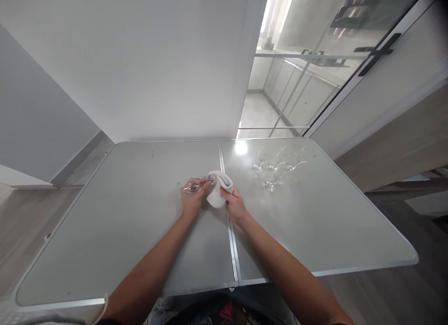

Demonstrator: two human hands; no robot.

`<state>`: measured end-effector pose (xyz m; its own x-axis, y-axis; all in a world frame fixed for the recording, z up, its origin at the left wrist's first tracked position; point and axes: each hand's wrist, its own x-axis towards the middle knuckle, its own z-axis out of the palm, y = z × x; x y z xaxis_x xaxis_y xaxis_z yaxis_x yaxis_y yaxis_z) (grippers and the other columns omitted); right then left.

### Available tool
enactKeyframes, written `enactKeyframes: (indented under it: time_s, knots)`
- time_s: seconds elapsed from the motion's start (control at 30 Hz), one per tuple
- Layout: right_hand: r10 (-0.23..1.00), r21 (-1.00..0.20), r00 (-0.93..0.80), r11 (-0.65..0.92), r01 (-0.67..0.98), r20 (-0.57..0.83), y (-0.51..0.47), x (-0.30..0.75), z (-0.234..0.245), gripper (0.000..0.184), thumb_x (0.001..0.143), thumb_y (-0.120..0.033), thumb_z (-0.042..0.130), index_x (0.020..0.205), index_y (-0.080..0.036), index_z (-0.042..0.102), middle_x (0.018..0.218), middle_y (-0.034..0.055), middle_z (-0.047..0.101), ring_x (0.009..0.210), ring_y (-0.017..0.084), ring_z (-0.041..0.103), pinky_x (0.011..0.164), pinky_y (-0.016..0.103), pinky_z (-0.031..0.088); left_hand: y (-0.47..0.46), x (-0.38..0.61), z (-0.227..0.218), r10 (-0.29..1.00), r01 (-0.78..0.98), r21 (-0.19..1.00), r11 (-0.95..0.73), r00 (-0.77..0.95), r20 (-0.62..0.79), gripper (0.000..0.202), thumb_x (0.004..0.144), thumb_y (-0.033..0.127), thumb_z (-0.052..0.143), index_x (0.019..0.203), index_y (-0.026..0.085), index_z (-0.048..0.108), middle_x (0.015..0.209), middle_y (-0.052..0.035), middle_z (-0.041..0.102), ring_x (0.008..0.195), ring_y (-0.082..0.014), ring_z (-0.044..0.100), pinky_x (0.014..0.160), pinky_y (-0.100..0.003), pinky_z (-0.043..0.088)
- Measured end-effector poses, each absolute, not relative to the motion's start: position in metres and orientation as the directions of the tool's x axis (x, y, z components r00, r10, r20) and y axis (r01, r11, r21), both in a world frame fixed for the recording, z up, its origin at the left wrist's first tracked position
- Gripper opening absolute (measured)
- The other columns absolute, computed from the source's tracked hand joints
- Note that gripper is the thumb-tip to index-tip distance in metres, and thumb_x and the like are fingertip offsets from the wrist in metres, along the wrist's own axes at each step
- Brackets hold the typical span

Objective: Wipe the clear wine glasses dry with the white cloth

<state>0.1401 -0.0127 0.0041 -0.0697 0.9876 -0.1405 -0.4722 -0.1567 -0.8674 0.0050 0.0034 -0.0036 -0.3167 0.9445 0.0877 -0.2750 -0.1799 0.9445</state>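
My left hand point(192, 198) is closed around a clear wine glass point(192, 187), which lies sideways with its bowl to the left. The foot of this glass points right, against a folded white cloth point(216, 200). With thumb and fingers my right hand point(235, 204) grips the cloth from its right side. Both hands are above the middle of the table, near its seam. Part of the glass foot is covered by the cloth.
Several clear stemmed glasses point(271, 186) stand on the right half of the grey folding table point(115, 222). A metal-edged seam point(231, 248) crosses the tabletop. Beyond the far edge are a white wall point(168, 73) and a glass door point(294, 87).
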Motion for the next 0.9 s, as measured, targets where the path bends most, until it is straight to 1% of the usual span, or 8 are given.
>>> enactKeyframes:
  time_s: [0.07,0.13,0.3,0.47,0.57,0.7,0.8,0.9]
  knots:
    - [0.987,-0.845,-0.031,-0.151,-0.512,-0.157,-0.012,0.140,0.004,0.045,0.073,-0.049,0.079,0.106,-0.018,0.073,0.100,0.0077,0.075,0.093,0.023,0.068,0.083,0.033,0.054,0.002,0.006,-0.005,0.967,-0.280,0.950,-0.140,-0.245,0.071,0.030,0.065,0.033,0.090,0.080,0.018,0.067,0.087,-0.0056,0.075,0.084,-0.0206,0.071,0.083,-0.037,0.058]
    - [0.982,-0.834,-0.051,-0.180,-0.522,-0.180,-0.011,0.140,0.003,0.044,0.072,-0.049,0.079,0.102,-0.018,0.074,0.096,0.0077,0.075,0.090,0.024,0.068,0.081,0.034,0.054,0.002,0.008,-0.006,0.970,-0.284,0.949,-0.136,-0.235,0.069,0.031,0.065,0.033,0.089,0.081,0.019,0.068,0.088,-0.0057,0.075,0.085,-0.0207,0.072,0.082,-0.036,0.058]
    - [0.984,-0.882,-0.112,-0.176,-0.438,-0.141,-0.011,0.140,0.000,0.038,0.072,-0.045,0.080,0.098,-0.017,0.075,0.093,0.0067,0.075,0.086,0.023,0.068,0.080,0.033,0.052,0.007,0.005,-0.006,0.922,-0.273,0.939,-0.210,-0.374,0.098,0.030,0.066,0.031,0.089,0.081,0.019,0.067,0.087,-0.0036,0.074,0.085,-0.0186,0.071,0.085,-0.035,0.057]
    - [0.984,-0.870,-0.097,-0.175,-0.461,-0.147,-0.011,0.140,0.004,0.040,0.073,-0.047,0.078,0.100,-0.017,0.074,0.092,0.0076,0.075,0.084,0.023,0.067,0.079,0.034,0.052,0.007,0.004,-0.003,0.962,-0.265,0.952,-0.152,-0.261,0.081,0.030,0.064,0.032,0.090,0.079,0.018,0.067,0.086,-0.0048,0.074,0.083,-0.0201,0.071,0.082,-0.035,0.057]
    - [0.982,-0.886,-0.110,-0.187,-0.423,-0.155,-0.011,0.141,0.006,0.034,0.071,-0.040,0.079,0.095,-0.016,0.074,0.086,0.0057,0.073,0.078,0.020,0.064,0.076,0.032,0.050,0.008,0.003,-0.003,0.934,-0.260,0.947,-0.188,-0.346,0.090,0.030,0.064,0.032,0.090,0.080,0.018,0.068,0.086,-0.0043,0.074,0.083,-0.0192,0.071,0.083,-0.035,0.057]
    - [0.985,-0.920,-0.032,-0.170,-0.354,-0.169,-0.010,0.149,0.011,0.023,0.068,-0.033,0.075,0.083,-0.016,0.072,0.075,0.0023,0.067,0.070,0.017,0.057,0.066,0.027,0.044,0.013,-0.004,-0.005,0.892,-0.195,0.954,-0.227,-0.436,0.123,0.028,0.068,0.034,0.088,0.083,0.017,0.070,0.083,-0.0034,0.072,0.080,-0.0175,0.070,0.082,-0.033,0.056]
    - [0.998,-0.956,-0.014,-0.056,-0.287,-0.054,-0.010,0.158,0.018,0.018,0.072,-0.028,0.066,0.086,-0.018,0.071,0.081,0.0015,0.067,0.075,0.017,0.056,0.068,0.027,0.043,0.016,-0.008,-0.008,0.876,-0.178,0.960,-0.218,-0.468,0.112,0.030,0.070,0.036,0.087,0.085,0.017,0.070,0.086,-0.0041,0.074,0.080,-0.0178,0.071,0.081,-0.033,0.057]
    - [0.988,-0.984,-0.098,0.103,-0.146,0.118,-0.011,0.164,0.024,0.016,0.081,-0.029,0.056,0.078,-0.019,0.069,0.078,0.0021,0.063,0.074,0.017,0.055,0.071,0.028,0.044,0.016,-0.008,-0.009,0.885,-0.170,0.968,-0.186,-0.457,0.090,0.033,0.069,0.038,0.087,0.087,0.017,0.070,0.094,-0.0075,0.076,0.085,-0.0201,0.072,0.081,-0.035,0.057]
